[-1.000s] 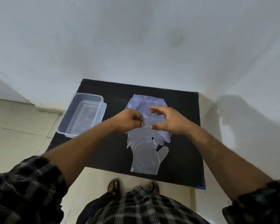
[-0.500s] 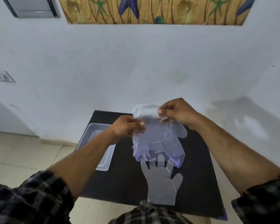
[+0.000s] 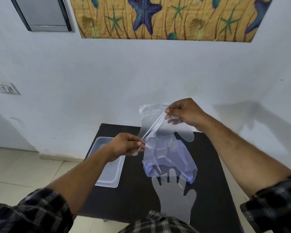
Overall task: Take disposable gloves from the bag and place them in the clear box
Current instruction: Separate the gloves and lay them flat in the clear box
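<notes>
A thin bluish plastic bag (image 3: pixel 168 158) hangs in the air above the black table (image 3: pixel 136 192). My left hand (image 3: pixel 124 147) pinches the bag's near rim. Higher up, my right hand (image 3: pixel 183 113) pinches the far rim together with a clear glove (image 3: pixel 166 130) whose thumb sticks out to the right. The rim is stretched taut between the two hands. Folded clear gloves show through the bag's lower part. One clear disposable glove (image 3: pixel 175 197) lies flat on the table below the bag, fingers pointing away from me. The clear box (image 3: pixel 107 170) stands open at the table's left, beneath my left forearm.
The table stands against a pale wall (image 3: pixel 91 81). A starfish picture (image 3: pixel 158 17) and a grey panel (image 3: pixel 42 14) hang above, and a switch plate (image 3: pixel 6 89) is at the left. Tiled floor (image 3: pixel 23 169) lies to the table's left.
The bag has been lifted off the table. My hands have drawn apart, the right going up and the left down toward me, pulling the rim taut. The camera has tilted upward.
</notes>
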